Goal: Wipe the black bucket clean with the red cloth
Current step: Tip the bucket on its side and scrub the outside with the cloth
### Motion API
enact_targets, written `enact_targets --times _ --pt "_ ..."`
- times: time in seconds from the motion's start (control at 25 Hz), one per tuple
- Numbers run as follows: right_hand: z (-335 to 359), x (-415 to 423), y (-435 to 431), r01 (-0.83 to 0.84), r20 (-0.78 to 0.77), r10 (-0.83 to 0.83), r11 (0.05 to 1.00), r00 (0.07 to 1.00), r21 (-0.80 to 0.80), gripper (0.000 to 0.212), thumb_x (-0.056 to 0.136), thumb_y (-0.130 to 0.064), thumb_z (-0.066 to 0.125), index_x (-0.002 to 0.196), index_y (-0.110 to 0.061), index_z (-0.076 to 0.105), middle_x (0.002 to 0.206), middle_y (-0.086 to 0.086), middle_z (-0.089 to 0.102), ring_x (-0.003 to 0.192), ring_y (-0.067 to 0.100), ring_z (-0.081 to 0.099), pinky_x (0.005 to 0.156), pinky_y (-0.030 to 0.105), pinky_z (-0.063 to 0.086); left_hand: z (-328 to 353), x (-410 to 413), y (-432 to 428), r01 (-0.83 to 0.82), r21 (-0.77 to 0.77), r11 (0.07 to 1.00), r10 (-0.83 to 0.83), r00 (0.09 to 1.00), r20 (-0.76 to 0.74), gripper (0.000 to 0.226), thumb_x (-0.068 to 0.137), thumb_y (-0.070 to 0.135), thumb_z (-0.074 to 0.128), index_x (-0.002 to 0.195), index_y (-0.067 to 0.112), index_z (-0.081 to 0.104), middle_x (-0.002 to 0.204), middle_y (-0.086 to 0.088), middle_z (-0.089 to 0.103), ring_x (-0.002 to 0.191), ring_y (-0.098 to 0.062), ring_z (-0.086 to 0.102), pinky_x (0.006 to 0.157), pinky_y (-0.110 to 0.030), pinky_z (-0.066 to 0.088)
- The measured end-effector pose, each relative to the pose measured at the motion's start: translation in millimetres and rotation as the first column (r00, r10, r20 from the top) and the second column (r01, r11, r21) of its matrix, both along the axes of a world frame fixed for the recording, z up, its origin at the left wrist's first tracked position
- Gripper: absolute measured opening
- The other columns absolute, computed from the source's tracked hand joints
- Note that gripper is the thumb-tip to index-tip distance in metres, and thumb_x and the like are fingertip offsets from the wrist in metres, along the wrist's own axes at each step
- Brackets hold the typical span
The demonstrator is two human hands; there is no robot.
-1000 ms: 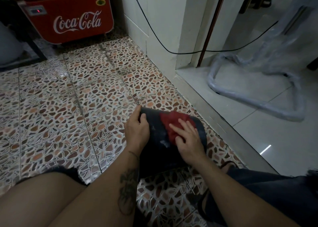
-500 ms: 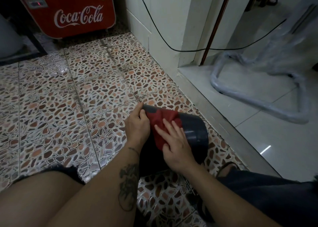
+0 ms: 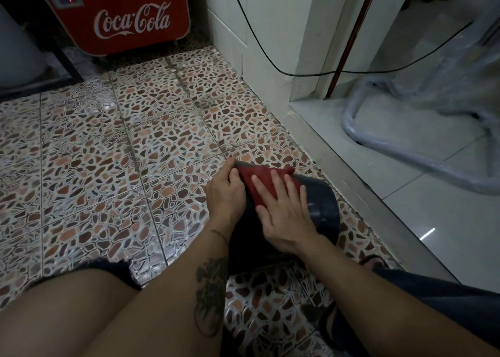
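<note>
The black bucket (image 3: 320, 208) lies on its side on the patterned tile floor, between my knees and the door threshold. My left hand (image 3: 226, 191) grips its far left rim, thumb along the edge. The red cloth (image 3: 263, 182) is spread flat on the bucket's upper side near that rim. My right hand (image 3: 284, 210) presses down on the cloth with fingers spread, covering its lower half. The bucket's underside and inside are hidden.
A red Coca-Cola cooler (image 3: 121, 16) stands at the back. A white wall corner (image 3: 270, 45) with a hanging black cable (image 3: 351, 71) is to the right. A plastic-wrapped metal frame (image 3: 405, 154) rests on the white floor past the metal threshold (image 3: 378, 202). My legs fill the foreground.
My right hand has slid the red cloth from the bucket's middle-right leftward, up to the rim by my left hand. The left hand has kept its grip.
</note>
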State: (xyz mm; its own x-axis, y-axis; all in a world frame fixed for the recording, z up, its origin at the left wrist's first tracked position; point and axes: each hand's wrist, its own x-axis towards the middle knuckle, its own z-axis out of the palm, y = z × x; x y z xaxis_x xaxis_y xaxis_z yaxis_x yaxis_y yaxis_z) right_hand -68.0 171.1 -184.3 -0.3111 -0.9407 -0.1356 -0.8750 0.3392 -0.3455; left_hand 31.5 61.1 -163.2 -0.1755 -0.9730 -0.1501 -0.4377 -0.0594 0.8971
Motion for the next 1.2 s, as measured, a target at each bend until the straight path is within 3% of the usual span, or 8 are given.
enact_targets --times 0.36,0.48,0.56,0.68,0.8,0.88,1.04,1.2 --pt "-6 -69 -60 0.257 0.069 -0.281 0.935 0.957 0.246 0.067 0.097 -0.055 0.015 0.155 -0.028 0.032 0.164 0.007 0.029 0.149 0.031 0.025 0.120 0.058 0.010 0 -5 2 -0.013 0.005 1.000 0.014 1.000 -0.026 0.041 0.102 0.026 0.042 0.140 0.024 0.058 0.145 0.003 0.056 0.135 -0.018 0.049 0.114 -0.030 0.034" --pt "-14 -95 -29 0.353 0.021 -0.372 0.895 0.928 0.273 0.072 0.094 -0.055 0.009 0.156 -0.026 0.029 0.166 0.008 0.023 0.150 0.031 0.022 0.120 0.058 0.013 0 -7 1 -0.030 0.024 0.999 0.030 1.000 -0.005 0.042 0.102 0.028 0.040 0.140 0.027 0.058 0.146 0.004 0.055 0.135 -0.019 0.048 0.113 -0.031 0.033" --pt "-12 -89 -6 0.367 0.031 -0.389 0.890 0.921 0.271 0.069 0.096 -0.052 0.009 0.160 -0.027 0.015 0.170 0.007 0.008 0.154 0.029 0.007 0.122 0.056 0.007 1 -9 -2 -0.033 0.034 0.999 0.033 0.999 -0.001 0.042 0.102 0.029 0.040 0.139 0.029 0.058 0.146 0.006 0.055 0.135 -0.018 0.048 0.112 -0.031 0.033" --pt "0 -45 12 0.264 0.117 -0.288 0.947 0.950 0.182 0.064 0.102 -0.041 0.024 0.161 -0.026 0.004 0.170 0.003 -0.003 0.155 0.025 -0.006 0.124 0.048 -0.004 3 -12 -6 -0.043 0.071 0.997 0.044 0.999 -0.014 0.041 0.101 0.030 0.040 0.137 0.030 0.060 0.144 0.007 0.057 0.133 -0.018 0.050 0.112 -0.031 0.034" --pt "23 -19 3 0.056 0.191 -0.043 0.996 0.981 -0.064 0.064 0.094 -0.033 0.051 0.155 -0.029 0.034 0.165 -0.004 0.026 0.149 0.021 0.019 0.122 0.045 0.017 1 -14 -9 -0.062 0.103 0.993 0.069 0.995 -0.075 0.040 0.098 0.030 0.044 0.133 0.030 0.064 0.138 0.008 0.062 0.127 -0.017 0.055 0.112 -0.039 0.041" --pt "28 -23 -7 -0.026 0.116 0.042 0.990 0.992 -0.138 0.058 0.091 -0.040 0.055 0.147 -0.031 0.047 0.154 -0.003 0.042 0.136 0.021 0.033 0.114 0.047 0.030 0 -14 -6 -0.067 0.112 0.991 0.080 0.990 -0.115 0.039 0.097 0.030 0.047 0.131 0.031 0.066 0.135 0.008 0.064 0.123 -0.016 0.058 0.109 -0.040 0.044" --pt "0 -23 -3 -0.070 -0.019 0.069 0.995 0.997 -0.068 0.064 0.098 -0.051 0.030 0.158 -0.041 0.014 0.168 0.002 0.015 0.152 0.026 0.009 0.123 0.051 0.004 -1 -15 -5 -0.074 0.096 0.993 0.085 0.988 -0.126 0.038 0.098 0.026 0.048 0.132 0.029 0.066 0.137 0.007 0.064 0.126 -0.013 0.057 0.110 -0.036 0.042" --pt "-11 -38 -17 0.092 0.016 -0.091 0.991 0.996 -0.101 0.064 0.097 -0.053 0.022 0.158 -0.037 0.020 0.168 0.002 0.019 0.154 0.025 0.011 0.122 0.055 -0.004 -2 -21 -6 -0.084 0.080 0.993 0.092 0.991 -0.101 0.038 0.101 0.027 0.044 0.135 0.028 0.062 0.141 0.006 0.060 0.130 -0.015 0.052 0.112 -0.031 0.038"
